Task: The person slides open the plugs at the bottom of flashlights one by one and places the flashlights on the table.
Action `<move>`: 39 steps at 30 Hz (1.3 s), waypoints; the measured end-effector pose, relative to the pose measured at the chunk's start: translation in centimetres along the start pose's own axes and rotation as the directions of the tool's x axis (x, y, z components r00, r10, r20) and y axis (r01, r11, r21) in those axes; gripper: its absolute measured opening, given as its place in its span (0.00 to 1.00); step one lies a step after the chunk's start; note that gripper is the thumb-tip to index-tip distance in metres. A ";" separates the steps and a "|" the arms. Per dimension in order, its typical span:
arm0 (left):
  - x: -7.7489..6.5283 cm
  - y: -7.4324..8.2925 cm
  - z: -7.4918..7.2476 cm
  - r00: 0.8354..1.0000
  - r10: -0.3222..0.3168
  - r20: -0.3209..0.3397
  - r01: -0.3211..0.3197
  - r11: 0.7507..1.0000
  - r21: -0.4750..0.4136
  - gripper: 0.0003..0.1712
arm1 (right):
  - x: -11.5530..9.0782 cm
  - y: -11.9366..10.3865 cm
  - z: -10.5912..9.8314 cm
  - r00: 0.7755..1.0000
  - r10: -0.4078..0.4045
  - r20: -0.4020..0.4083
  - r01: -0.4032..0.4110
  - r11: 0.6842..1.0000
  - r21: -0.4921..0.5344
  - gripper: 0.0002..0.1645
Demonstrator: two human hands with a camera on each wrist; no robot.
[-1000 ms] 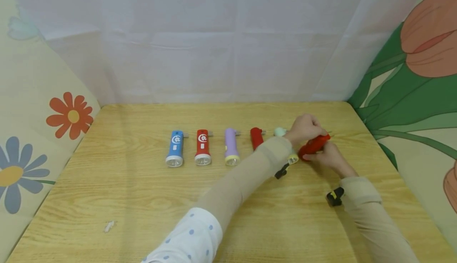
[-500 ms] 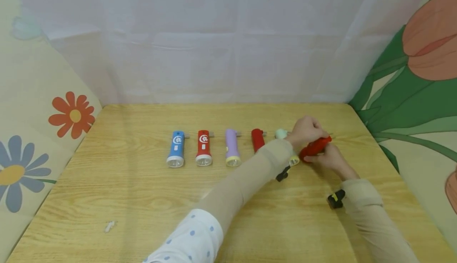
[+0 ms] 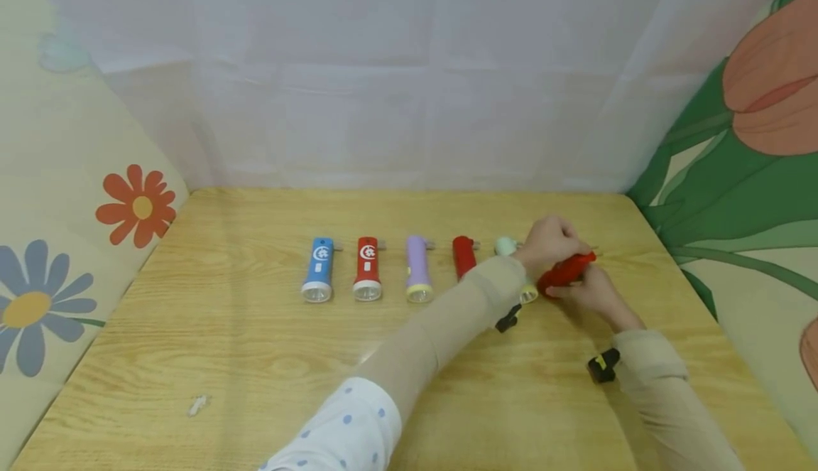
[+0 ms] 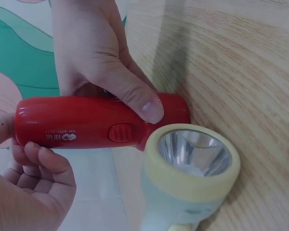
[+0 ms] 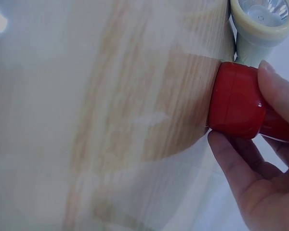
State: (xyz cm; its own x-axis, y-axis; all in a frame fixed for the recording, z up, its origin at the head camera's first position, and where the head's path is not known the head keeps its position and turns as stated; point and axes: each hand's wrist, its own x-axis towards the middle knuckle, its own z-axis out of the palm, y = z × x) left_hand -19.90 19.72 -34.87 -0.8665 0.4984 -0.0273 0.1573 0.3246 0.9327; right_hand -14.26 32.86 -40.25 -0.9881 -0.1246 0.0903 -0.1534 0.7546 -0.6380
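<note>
A red flashlight (image 3: 565, 273) is held tilted at the right end of a row, its lamp end low at the table. My right hand (image 3: 599, 290) grips it near the lamp end, the thumb on the red body in the left wrist view. My left hand (image 4: 36, 185) pinches the tail end, where thin prongs show faintly in the head view. A slide switch (image 4: 120, 133) and white print are on the body. Close beside it lies a mint flashlight (image 4: 192, 163) with a pale yellow rim, partly hidden by my left hand in the head view.
Left of these lie a blue flashlight (image 3: 319, 268), a red flashlight with a white print (image 3: 367, 268), a purple flashlight (image 3: 418, 268) and a plain red flashlight (image 3: 463, 254), partly behind my left arm. A small white mark (image 3: 198, 405) is on the wooden table (image 3: 287, 386).
Both hands keep their hold on the red flashlight with almost no movement. The whole head view has shifted slightly.
</note>
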 end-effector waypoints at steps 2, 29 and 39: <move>0.0 0.0 0.1 1.000 -0.004 0.001 0.004 1.000 -0.005 0.17 | -0.1 0.0 0.0 1.000 0.008 0.005 -0.008 1.000 -0.004 0.27; 0.3 -0.9 0.2 0.996 0.086 -0.038 -0.085 0.995 0.049 0.13 | -0.5 0.3 -0.2 0.998 0.058 0.006 -0.057 0.998 -0.026 0.28; 0.3 -1.1 0.0 0.990 0.113 -0.087 -0.108 0.992 0.064 0.11 | -1.1 -0.7 -0.8 0.990 0.114 0.088 -0.111 0.993 -0.037 0.28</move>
State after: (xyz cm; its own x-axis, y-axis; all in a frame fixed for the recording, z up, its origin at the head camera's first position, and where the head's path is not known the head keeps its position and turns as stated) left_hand -20.33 19.47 -35.86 -0.8812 0.4598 0.1099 0.2799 0.3200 0.9052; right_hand -13.12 33.00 -39.29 -0.9943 -0.0938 -0.0506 -0.0429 0.7870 -0.6154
